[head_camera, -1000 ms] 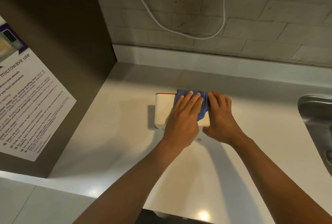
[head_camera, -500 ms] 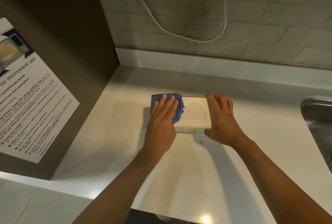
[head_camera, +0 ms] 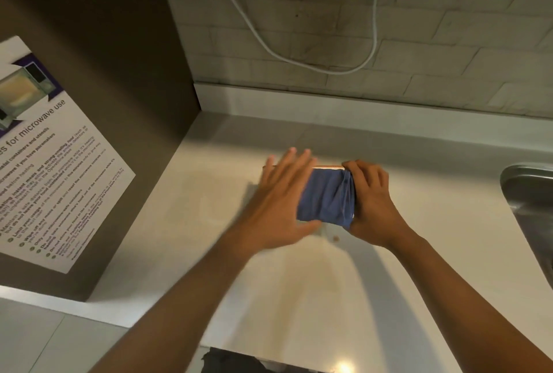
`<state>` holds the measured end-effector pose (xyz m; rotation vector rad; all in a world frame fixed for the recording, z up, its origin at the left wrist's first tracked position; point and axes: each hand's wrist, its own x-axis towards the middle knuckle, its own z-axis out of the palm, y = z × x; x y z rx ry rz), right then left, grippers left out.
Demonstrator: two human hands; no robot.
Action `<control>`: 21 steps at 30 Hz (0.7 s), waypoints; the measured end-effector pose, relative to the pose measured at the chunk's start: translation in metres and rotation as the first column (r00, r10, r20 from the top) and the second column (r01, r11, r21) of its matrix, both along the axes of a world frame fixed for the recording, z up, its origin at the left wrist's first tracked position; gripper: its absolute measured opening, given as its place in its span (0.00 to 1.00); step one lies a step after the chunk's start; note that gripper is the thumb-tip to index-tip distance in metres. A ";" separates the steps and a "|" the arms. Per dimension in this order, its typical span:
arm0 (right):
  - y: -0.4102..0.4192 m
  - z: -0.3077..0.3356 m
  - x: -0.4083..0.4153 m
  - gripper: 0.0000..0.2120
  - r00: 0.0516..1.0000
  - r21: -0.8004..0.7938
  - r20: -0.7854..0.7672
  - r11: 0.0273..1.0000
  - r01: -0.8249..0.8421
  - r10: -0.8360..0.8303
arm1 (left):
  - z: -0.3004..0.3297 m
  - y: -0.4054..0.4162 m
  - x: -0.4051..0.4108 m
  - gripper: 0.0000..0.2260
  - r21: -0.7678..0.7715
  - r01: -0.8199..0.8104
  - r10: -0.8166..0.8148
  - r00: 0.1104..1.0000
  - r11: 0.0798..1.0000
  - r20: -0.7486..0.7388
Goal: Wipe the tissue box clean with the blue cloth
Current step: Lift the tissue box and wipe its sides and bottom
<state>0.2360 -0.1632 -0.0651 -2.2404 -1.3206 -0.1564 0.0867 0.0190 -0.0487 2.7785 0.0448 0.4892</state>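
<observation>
Your right hand (head_camera: pixel 371 205) grips the tissue box (head_camera: pixel 327 167) end; left hand (head_camera: pixel 281 202) flat, fingers straight, blurred — press the blue cloth (head_camera: pixel 326 202) evenly, overlapping strokes.

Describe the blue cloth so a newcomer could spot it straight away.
On the pale countertop, left of the steel sink, two hands meet over a cream tissue box. The crumpled blue cloth covers the box between them, the only blue thing there.
</observation>
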 end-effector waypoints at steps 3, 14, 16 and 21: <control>0.000 0.000 0.000 0.43 0.999 0.003 -0.037 1.000 -0.003 0.003 | 0.002 0.043 -0.012 0.57 0.126 -0.092 0.117 0.971 0.988 -0.208; -0.008 0.008 0.005 0.54 1.000 -0.163 0.001 0.987 -0.014 0.014 | -0.007 0.048 -0.005 0.51 0.028 -0.104 0.107 0.977 0.994 -0.183; -0.012 0.022 -0.006 0.62 0.998 -0.199 -0.065 0.980 0.014 -0.027 | -0.009 0.047 -0.002 0.50 0.019 -0.110 0.112 0.976 0.994 -0.187; 0.015 0.039 -0.086 0.53 0.999 -0.133 0.053 0.991 0.011 -0.004 | -0.019 0.053 0.002 0.44 -0.047 -0.106 0.096 0.979 0.993 -0.179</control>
